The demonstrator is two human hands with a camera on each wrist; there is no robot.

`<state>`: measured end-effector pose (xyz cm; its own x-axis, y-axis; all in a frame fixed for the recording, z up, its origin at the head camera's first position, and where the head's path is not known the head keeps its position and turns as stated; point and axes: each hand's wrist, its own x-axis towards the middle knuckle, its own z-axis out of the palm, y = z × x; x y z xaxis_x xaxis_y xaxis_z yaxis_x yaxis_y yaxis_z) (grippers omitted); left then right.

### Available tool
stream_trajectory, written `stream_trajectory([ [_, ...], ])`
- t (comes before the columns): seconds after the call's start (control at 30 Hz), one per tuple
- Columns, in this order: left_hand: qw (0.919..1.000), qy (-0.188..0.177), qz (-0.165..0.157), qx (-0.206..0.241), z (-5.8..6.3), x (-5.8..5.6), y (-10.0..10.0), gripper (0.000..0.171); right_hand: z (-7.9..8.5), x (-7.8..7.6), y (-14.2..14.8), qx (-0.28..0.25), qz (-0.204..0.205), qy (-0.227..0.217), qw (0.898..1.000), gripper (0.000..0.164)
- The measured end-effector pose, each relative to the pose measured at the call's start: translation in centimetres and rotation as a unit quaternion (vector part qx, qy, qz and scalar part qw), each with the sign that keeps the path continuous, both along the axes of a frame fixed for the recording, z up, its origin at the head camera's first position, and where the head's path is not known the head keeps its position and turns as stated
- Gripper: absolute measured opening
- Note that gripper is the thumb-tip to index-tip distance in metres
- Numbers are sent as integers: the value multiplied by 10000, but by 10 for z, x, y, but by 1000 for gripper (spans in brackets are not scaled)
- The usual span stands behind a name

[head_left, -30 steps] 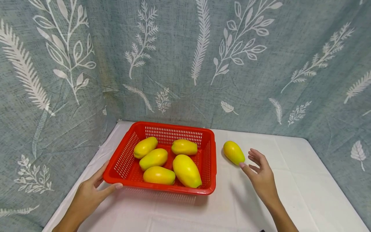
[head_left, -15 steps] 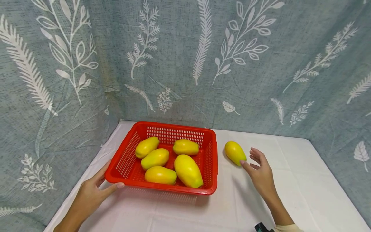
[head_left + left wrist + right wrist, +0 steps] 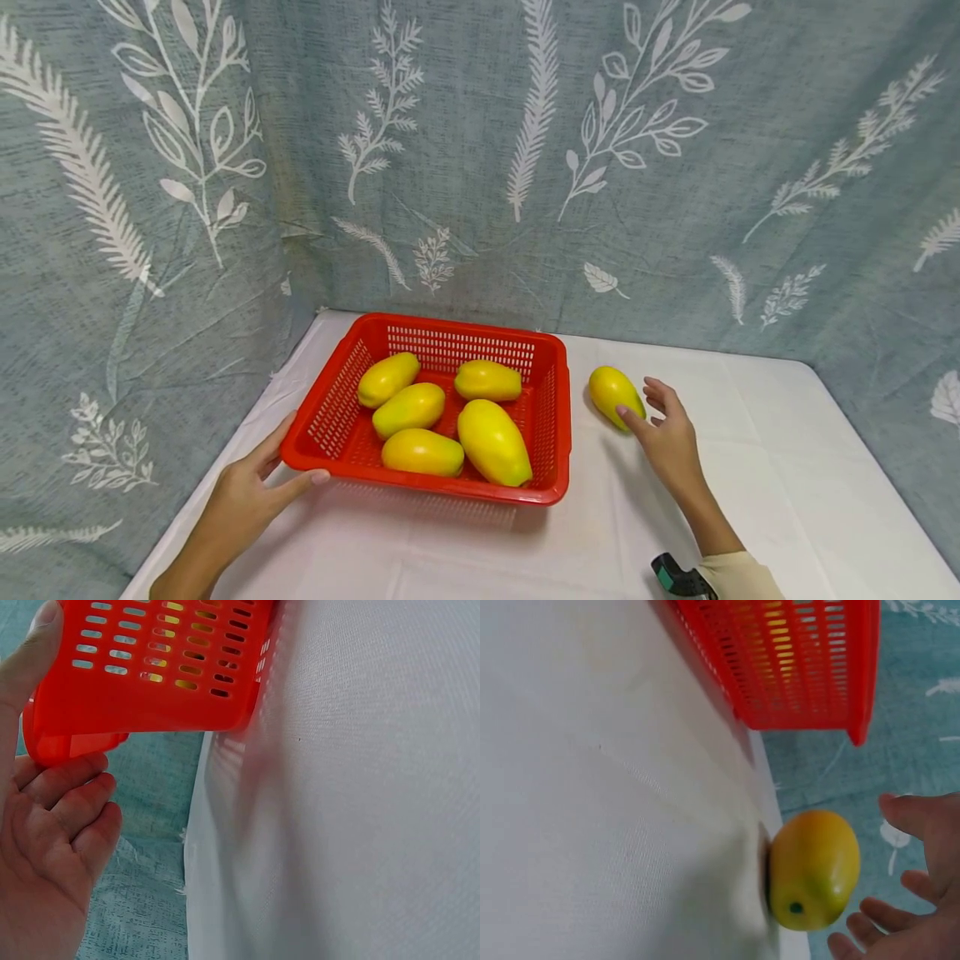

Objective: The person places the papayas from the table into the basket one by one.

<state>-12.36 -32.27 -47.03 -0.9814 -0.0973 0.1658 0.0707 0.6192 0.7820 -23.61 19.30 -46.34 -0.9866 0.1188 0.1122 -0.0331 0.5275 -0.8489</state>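
A red plastic basket (image 3: 551,492) with slotted walls holds several yellow papayas (image 3: 495,442). My left hand (image 3: 238,504) holds its near left corner, thumb along the front rim and fingers at the left side. In the left wrist view, the fingers (image 3: 82,799) are bent just under the basket's rim (image 3: 56,746). To the right of the basket, a single papaya (image 3: 613,393) with a greenish end lies on the table. Around its near right side hovers my right hand (image 3: 671,442), thumb and fingers spread. The right wrist view shows a gap between that papaya (image 3: 814,862) and the fingers.
A white cloth (image 3: 757,450) covers the table. Blue-green curtains (image 3: 465,167) with white leaf prints rise behind it and on both sides. A black strap device (image 3: 675,575) sits at the right wrist beside a beige sleeve (image 3: 738,575).
My right hand has moved slightly left and over the lone papaya, its thumb now overlapping the fruit in the head view. The whole scene shifts a little to the right. The left hand keeps its hold.
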Motion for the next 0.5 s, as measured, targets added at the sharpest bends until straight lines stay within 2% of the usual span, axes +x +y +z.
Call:
stream_trajectory([
  [0.27,10000,70,-19,31,2,1,0,96,-4,-20,-3,-19,72,-328,9994,70],
  [0.5,9999,-40,18,-108,2,1,-1,96,-9,-31,-7,185,133,-644,9977,74],
])
